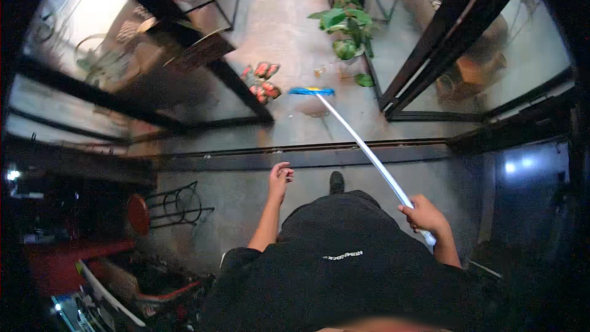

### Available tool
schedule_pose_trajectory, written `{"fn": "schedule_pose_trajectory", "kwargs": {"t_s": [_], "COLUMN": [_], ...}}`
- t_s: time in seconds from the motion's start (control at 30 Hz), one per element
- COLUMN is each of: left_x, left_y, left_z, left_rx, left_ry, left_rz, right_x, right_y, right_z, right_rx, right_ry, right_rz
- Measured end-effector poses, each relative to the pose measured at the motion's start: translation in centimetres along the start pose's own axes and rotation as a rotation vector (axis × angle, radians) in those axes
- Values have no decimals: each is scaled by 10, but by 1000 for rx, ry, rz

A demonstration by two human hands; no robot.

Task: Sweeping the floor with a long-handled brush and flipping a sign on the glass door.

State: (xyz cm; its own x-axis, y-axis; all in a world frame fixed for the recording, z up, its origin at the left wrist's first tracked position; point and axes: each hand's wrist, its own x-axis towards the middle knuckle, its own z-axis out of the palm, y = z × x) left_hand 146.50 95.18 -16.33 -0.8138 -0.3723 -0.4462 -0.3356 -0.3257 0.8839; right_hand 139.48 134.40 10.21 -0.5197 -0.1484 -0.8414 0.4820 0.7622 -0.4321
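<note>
My right hand (425, 214) is closed around the pale handle (368, 152) of a long-handled broom or mop, near the rounded end of the handle. The handle slants up and left over the door track. Its blue and yellow head (312, 91) is on the smooth grey floor, between a plant with red and green leaves and a green leafy plant. My left hand (281, 173) is raised in front of my body at the left, its fingers loosely curled, and touches nothing. Some of its fingers are hard to make out.
Dark-framed glass door panels (433, 50) stand on both sides of the opening. A dark floor track (304, 157) crosses before my foot. The red and green plant (262, 84) is at the left, the green plant (345, 23) at the right. A round-seated stool (139, 214) is at the left.
</note>
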Motion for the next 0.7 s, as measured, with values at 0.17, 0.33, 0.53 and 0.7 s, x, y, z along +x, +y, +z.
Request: {"fn": "schedule_pose_trajectory", "kwargs": {"t_s": [0.17, 0.33, 0.53, 0.7], "left_x": [71, 141, 317, 460], "left_y": [43, 62, 103, 110], "left_z": [15, 55, 88, 116], "left_rx": [57, 84, 243, 745], "left_ry": [-16, -68, -179, -82], "left_rz": [47, 54, -18, -24], "right_x": [53, 101, 155, 167], "right_y": [-59, -104, -188, -251], "right_z": [-46, -80, -80, -86], "right_rx": [121, 329, 508, 185], "right_ry": [-34, -73, -126, 16], "right_rz": [-67, -41, 20, -147]}}
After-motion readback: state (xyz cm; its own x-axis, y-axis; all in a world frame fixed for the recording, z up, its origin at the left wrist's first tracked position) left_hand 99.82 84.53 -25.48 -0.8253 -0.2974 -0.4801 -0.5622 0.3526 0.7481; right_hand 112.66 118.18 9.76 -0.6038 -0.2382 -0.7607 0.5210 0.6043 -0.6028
